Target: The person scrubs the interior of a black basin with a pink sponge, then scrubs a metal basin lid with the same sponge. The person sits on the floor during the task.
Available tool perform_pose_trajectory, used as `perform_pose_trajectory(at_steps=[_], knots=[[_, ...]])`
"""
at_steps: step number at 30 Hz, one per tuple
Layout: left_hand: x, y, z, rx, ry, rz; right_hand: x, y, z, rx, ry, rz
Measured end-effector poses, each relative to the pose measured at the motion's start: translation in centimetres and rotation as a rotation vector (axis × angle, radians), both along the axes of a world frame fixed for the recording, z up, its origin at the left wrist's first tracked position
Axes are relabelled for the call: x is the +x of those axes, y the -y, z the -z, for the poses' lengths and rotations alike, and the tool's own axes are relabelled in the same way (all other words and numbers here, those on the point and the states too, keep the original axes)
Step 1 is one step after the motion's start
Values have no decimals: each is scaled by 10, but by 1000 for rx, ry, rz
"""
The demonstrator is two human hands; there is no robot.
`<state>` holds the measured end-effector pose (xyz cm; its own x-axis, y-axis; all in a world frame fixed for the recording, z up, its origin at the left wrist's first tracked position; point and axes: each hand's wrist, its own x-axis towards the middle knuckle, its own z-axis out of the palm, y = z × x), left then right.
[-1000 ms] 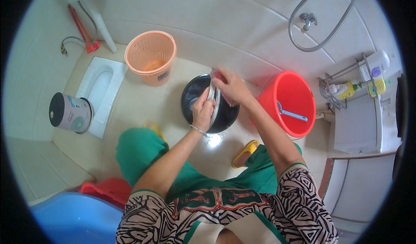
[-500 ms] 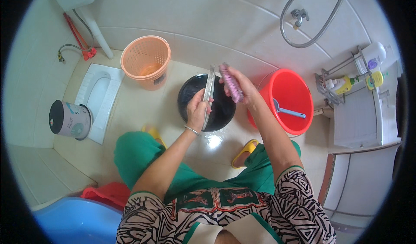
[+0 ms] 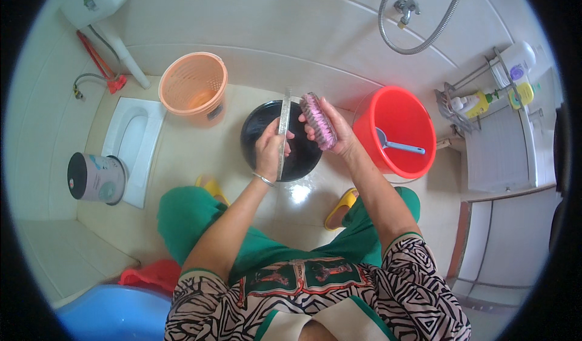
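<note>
My left hand (image 3: 270, 154) is closed around a long, narrow, silvery-grey strip (image 3: 285, 113), seen nearly edge-on; its exact kind I cannot make out. It stands almost lengthwise above a round black basin (image 3: 253, 118) on the floor. To the right of it, my right hand (image 3: 339, 132) grips a scrubbing brush (image 3: 319, 123) with pink and dark grey bristles. Those bristles show toward the camera and the strip. A small gap separates brush and strip. Part of the basin's inside is hidden by my hands and the strip.
Right of the basin stands a red bucket (image 3: 377, 113) with a blue-handled dipper (image 3: 403, 147) inside. An orange perforated basket (image 3: 193, 65) is at the far left, near a squat toilet (image 3: 123, 120) and a bin (image 3: 100, 177). A blue tub (image 3: 115, 314) sits near left; a shower hose (image 3: 433, 38) hangs above.
The brush has turned so more of its bristles show, and it sits slightly lower. The strip has tilted more upright and edge-on. The whole view has shifted slightly.
</note>
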<state>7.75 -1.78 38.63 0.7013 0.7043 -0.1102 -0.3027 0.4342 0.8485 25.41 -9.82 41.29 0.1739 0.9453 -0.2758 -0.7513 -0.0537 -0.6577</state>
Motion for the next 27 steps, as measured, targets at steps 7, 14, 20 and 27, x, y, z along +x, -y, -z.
perform_pose_trajectory(at_steps=[7,14,20,27], knots=[[4,-16,6,-38,-111,12,-10,17,3,-163,136,69],[14,-26,0,-5,-140,100,-13,34,-10,-63,583,56],[24,-25,0,-23,-204,144,9,63,-37,-375,985,-28],[29,-23,-5,-26,-179,200,24,100,-34,-285,879,51]])
